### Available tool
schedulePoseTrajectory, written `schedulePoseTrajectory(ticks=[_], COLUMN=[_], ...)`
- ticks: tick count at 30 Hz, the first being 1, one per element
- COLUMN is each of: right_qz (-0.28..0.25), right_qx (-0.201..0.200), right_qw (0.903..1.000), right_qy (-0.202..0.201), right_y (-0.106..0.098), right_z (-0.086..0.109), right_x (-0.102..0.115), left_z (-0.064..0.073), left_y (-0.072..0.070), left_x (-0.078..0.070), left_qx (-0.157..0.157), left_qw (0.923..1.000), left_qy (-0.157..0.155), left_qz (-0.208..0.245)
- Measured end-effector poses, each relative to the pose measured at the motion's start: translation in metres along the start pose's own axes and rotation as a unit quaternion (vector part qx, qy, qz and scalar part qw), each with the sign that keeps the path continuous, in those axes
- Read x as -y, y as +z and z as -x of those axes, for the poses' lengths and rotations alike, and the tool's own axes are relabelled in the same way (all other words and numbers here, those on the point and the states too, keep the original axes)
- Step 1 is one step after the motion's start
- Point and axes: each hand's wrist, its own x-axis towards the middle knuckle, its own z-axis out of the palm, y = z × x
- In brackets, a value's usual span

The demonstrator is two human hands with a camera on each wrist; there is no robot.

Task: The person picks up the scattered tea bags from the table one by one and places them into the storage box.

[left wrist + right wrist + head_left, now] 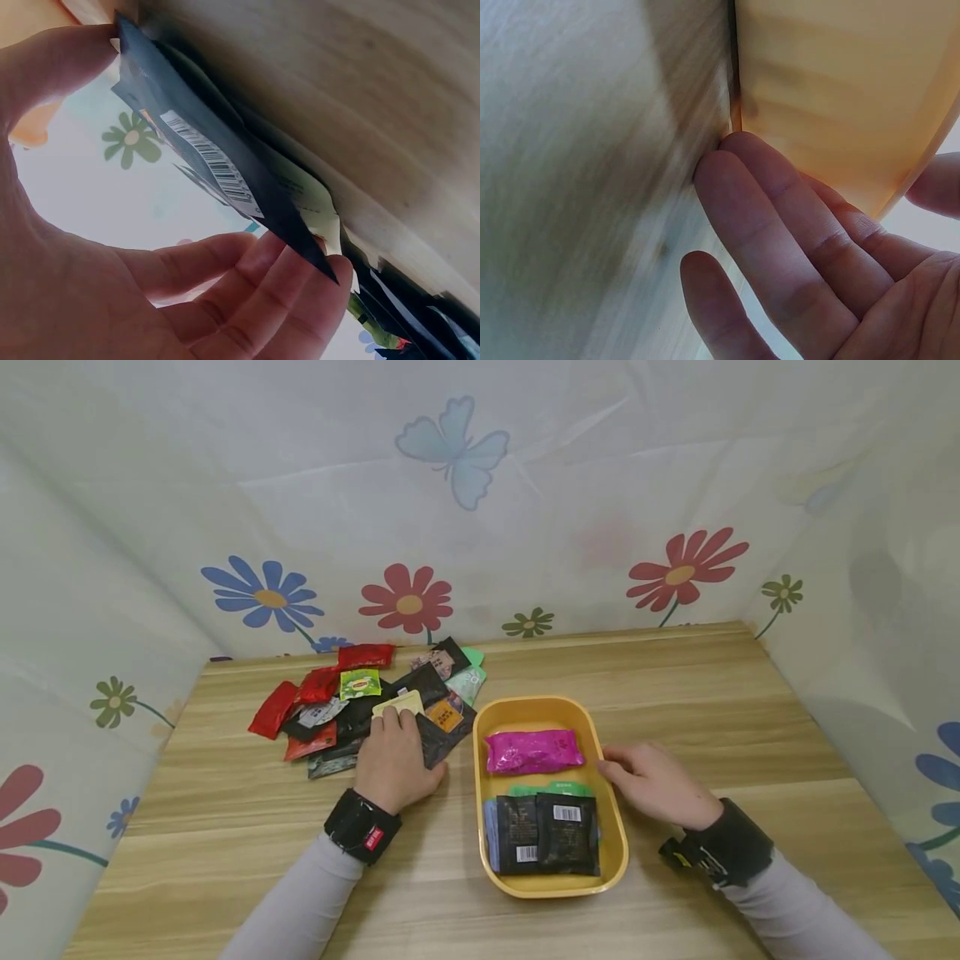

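My left hand [392, 762] is at the near right edge of a heap of sachets. In the left wrist view, its thumb and fingertips hold a black sachet [217, 161] with a barcode by opposite ends. A pale yellow sachet [400, 702] is at the fingertips in the head view. My right hand [660, 783] holds the right side of a yellow plastic tray [483, 860], fingers [742, 202] along the outer wall and thumb at the rim. In the tray lie a magenta packet [534, 752], black sachets [567, 835] and partly covered green sachets [570, 788].
Left of the tray, the heap has red packets [274, 710], a green-yellow sachet [361, 683], an orange-labelled black sachet [448, 717] and a mint-green sachet [468, 685]. A flower-printed curtain [562, 527] borders the wooden table [697, 693] at the back and sides.
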Motion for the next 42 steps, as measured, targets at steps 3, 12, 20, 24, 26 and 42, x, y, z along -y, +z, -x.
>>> schedulePoseTrajectory(ticks=[3, 12, 20, 24, 26, 42], right_qz=[0.003, 0.001, 0.003, 0.004, 0.003, 0.006], right_qx=[-0.002, -0.003, -0.002, 0.002, 0.002, -0.005], right_qw=[1.0000, 1.0000, 1.0000, 1.0000, 1.0000, 1.0000], right_qy=[-0.001, 0.002, 0.006, 0.008, 0.007, 0.004], right_y=[0.000, 0.000, 0.000, 0.000, -0.001, 0.001], right_z=[0.000, 0.000, 0.000, 0.000, 0.000, 0.000], right_x=[0.000, 0.001, 0.002, 0.002, 0.002, 0.002], left_z=[0.000, -0.001, 0.000, 0.002, 0.004, 0.033], left_y=[0.000, 0.002, -0.014, -0.025, -0.030, -0.058], left_x=[0.001, 0.001, -0.002, -0.007, -0.013, -0.099], left_qx=[0.000, -0.013, -0.080, -0.115, -0.131, -0.112], left_qw=[1.0000, 0.9999, 0.9960, 0.9897, 0.9845, 0.9439], left_qy=[0.001, 0.005, 0.034, 0.074, 0.103, 0.292], left_qz=[0.006, 0.002, 0.023, 0.042, 0.056, 0.106])
